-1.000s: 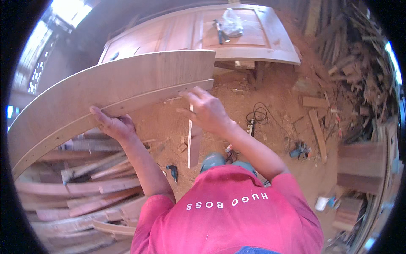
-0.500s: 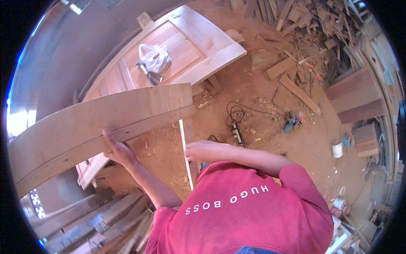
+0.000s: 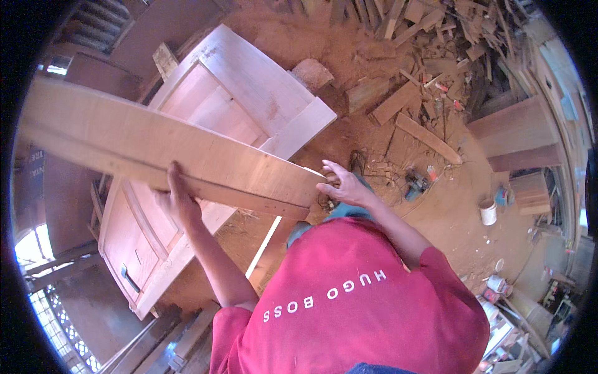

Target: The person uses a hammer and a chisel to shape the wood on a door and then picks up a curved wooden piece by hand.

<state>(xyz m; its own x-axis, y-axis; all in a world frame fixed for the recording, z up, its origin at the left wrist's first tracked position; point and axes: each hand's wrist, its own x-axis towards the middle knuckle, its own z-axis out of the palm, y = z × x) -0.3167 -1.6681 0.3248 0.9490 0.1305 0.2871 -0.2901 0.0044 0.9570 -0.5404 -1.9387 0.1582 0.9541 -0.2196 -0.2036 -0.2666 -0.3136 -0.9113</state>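
Observation:
A long wooden board [image 3: 205, 156] with a grooved lower edge is raised in front of me, slanting down from the far left toward my right. My left hand [image 3: 179, 202] grips its lower edge, thumb on the near face and the other fingers mostly hidden behind. At the board's right end is my right hand [image 3: 346, 187], fingers spread and partly stretched out; whether they touch the end I cannot tell. Below the board runs a narrow strip with a white edge [image 3: 263, 246]. A panelled wooden door [image 3: 261, 81] lies beyond, partly covered by the board.
A dark-handled tool [image 3: 130, 278] rests on the door's near left part. Offcuts and planks [image 3: 430, 138] are strewn over the dusty floor at the right, near a blue power tool [image 3: 415, 185]. A white bucket [image 3: 488, 212] stands farther right. Timber [image 3: 187, 333] is stacked at the lower left.
The board has swung so its right end sits lower and farther right. My right hand has left the white-edged strip and come up to the board's end, its fingers spreading. My left hand keeps its grip.

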